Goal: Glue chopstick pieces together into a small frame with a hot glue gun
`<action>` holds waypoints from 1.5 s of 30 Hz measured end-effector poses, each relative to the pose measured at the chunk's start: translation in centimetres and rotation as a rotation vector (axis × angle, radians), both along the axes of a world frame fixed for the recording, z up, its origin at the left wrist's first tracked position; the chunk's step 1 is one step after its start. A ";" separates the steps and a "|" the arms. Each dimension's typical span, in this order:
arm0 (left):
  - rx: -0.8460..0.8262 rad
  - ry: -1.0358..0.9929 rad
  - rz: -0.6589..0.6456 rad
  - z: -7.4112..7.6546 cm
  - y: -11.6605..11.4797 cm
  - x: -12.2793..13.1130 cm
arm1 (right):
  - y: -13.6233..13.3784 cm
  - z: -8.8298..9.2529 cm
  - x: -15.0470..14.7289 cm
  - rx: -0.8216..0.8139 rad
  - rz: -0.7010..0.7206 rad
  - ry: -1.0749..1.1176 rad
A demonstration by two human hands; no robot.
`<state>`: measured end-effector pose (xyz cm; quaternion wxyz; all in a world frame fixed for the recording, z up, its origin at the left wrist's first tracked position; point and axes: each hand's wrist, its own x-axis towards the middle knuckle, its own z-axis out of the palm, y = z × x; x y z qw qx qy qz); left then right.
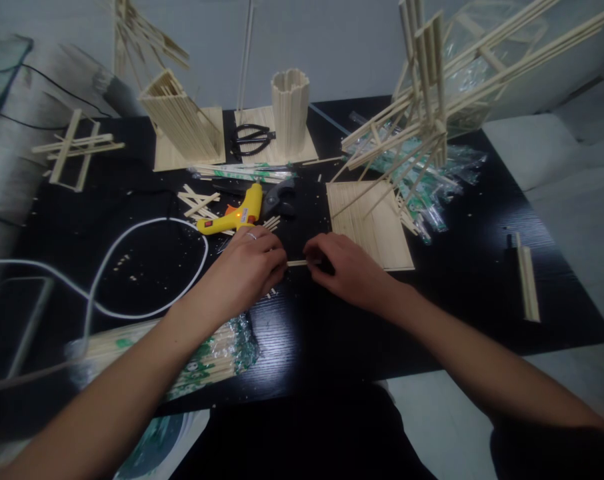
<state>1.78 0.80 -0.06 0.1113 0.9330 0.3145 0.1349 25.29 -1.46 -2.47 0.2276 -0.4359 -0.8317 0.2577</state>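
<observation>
Between my two hands a short pale wooden stick (297, 263) runs level, just above or on the black table. My left hand (252, 263), with a ring on one finger, has its fingers curled round the stick's left end. At the other end my right hand (347, 270) pinches it between thumb and fingers. Just beyond my left hand lies a yellow glue gun (237, 215) with a small orange light lit. Dark cutters (281, 198) rest beside it. A flat board of joined sticks (377, 227) lies beyond my right hand.
A tall stick tower (289, 117) and a leaning stick box (182, 123) stand at the back. A stick frame (432, 113) juts up at right. Black-handled scissors (253, 137) lie near the tower. A white cable (152, 221) loops left; bagged chopsticks (217, 360) lie in front.
</observation>
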 end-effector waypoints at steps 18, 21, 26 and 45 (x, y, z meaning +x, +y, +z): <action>-0.019 0.007 -0.004 0.1 0.0 0.1 | 0.0 -0.1 0.0 -0.005 -0.004 0.002; -0.022 0.004 -0.010 0.1 0.0 0.1 | 0.0 -0.1 0.0 -0.001 0.001 -0.001; -0.028 0.011 -0.010 0.2 0.0 0.1 | 0.0 0.1 0.0 -0.005 0.007 0.001; -0.005 0.009 0.002 0.1 -0.1 0.2 | 0.0 0.1 0.0 0.028 -0.002 -0.013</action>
